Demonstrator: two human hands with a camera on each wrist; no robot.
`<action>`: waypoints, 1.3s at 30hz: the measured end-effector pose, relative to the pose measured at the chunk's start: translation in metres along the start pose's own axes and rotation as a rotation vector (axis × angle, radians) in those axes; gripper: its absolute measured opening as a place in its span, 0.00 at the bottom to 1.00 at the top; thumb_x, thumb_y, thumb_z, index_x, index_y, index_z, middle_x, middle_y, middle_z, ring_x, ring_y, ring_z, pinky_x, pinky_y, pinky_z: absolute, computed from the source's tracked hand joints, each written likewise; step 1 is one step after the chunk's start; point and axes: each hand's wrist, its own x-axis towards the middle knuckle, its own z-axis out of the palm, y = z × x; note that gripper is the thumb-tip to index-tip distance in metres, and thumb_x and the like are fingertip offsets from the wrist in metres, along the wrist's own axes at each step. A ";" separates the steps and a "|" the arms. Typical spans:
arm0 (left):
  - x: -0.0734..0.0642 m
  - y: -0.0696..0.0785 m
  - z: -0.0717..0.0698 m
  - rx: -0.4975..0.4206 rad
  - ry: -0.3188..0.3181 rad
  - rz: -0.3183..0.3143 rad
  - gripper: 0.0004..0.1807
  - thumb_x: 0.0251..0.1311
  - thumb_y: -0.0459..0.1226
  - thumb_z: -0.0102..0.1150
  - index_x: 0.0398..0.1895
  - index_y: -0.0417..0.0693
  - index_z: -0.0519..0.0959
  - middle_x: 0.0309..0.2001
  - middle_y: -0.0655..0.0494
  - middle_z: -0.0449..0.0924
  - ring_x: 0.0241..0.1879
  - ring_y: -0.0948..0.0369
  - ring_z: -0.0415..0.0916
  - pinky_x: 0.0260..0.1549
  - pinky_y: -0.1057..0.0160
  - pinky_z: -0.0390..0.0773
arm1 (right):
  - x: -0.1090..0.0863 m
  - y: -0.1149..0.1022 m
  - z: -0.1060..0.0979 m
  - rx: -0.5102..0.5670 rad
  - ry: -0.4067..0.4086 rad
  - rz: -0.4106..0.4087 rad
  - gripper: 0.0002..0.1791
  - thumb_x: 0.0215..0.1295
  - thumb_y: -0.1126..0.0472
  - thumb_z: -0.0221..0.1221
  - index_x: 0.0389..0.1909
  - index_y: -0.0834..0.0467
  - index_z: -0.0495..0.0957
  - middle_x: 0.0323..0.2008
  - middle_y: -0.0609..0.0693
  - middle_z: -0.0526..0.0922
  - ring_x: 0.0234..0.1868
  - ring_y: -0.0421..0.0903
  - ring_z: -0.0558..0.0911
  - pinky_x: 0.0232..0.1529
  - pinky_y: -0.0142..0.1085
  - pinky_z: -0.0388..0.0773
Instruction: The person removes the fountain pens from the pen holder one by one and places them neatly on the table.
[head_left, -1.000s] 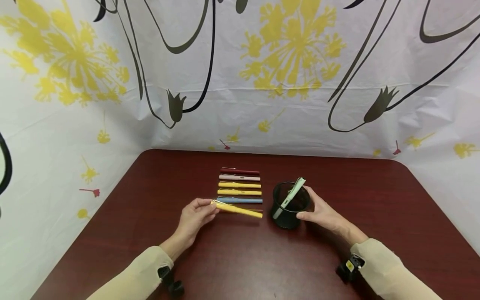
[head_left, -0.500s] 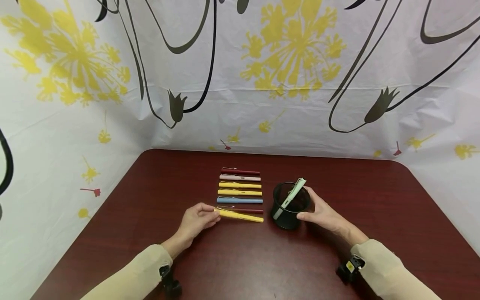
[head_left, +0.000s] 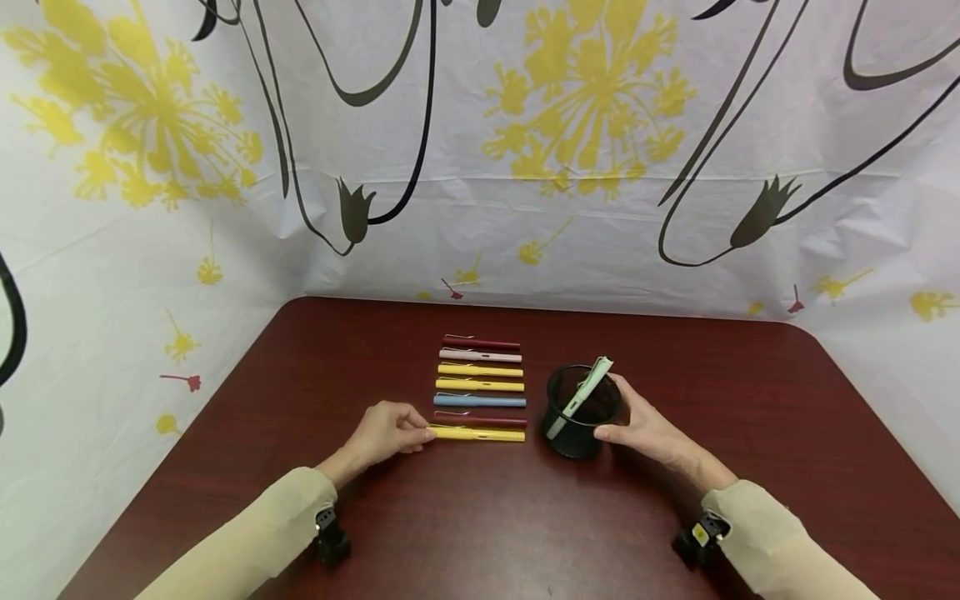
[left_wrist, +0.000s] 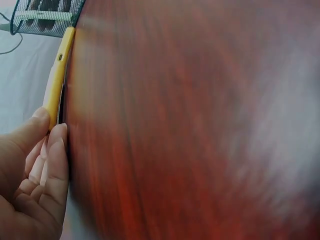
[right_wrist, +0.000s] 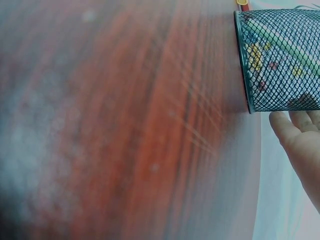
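My left hand [head_left: 388,433] pinches the left end of a yellow pen [head_left: 483,434], which lies level at the near end of a row of pens. In the left wrist view, thumb and fingertips meet at that yellow pen [left_wrist: 59,75]. Just beyond it is a dark red pen [head_left: 487,420], then a blue pen [head_left: 483,402]. With thumb and fingers spread round its right side, my right hand [head_left: 641,421] holds a black mesh pen holder [head_left: 572,442]. A pale green pen [head_left: 581,395] leans inside the holder, its top end above the rim.
Farther up the row lie two yellow pens, the nearer yellow pen [head_left: 480,385] among them, a pale pink pen [head_left: 480,356] and another dark red pen [head_left: 482,342]. The brown table [head_left: 480,525] ends at a patterned cloth [head_left: 450,167] behind.
My left hand has lowered the yellow pen from a slant over the row to lie parallel below the dark red pen. The right hand and holder have stayed in place.
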 end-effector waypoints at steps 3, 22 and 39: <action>0.002 0.001 -0.002 0.055 -0.026 0.015 0.07 0.52 0.38 0.69 0.28 0.44 0.83 0.22 0.55 0.84 0.21 0.64 0.80 0.20 0.66 0.80 | 0.000 -0.001 0.000 -0.010 -0.008 0.016 0.41 0.56 0.61 0.65 0.68 0.60 0.54 0.63 0.61 0.64 0.60 0.30 0.61 0.54 0.26 0.62; 0.005 0.004 -0.003 0.236 -0.044 0.053 0.07 0.50 0.42 0.70 0.26 0.51 0.82 0.20 0.63 0.80 0.20 0.67 0.75 0.19 0.68 0.74 | 0.000 -0.003 -0.001 -0.027 -0.014 0.030 0.42 0.57 0.60 0.64 0.68 0.60 0.53 0.64 0.61 0.63 0.60 0.28 0.60 0.57 0.36 0.63; 0.004 0.007 -0.005 0.292 -0.035 0.048 0.09 0.48 0.43 0.71 0.27 0.51 0.82 0.24 0.62 0.82 0.23 0.69 0.75 0.23 0.69 0.76 | 0.000 -0.001 -0.001 -0.017 -0.012 0.023 0.42 0.56 0.60 0.65 0.68 0.60 0.53 0.64 0.61 0.63 0.60 0.28 0.60 0.54 0.26 0.62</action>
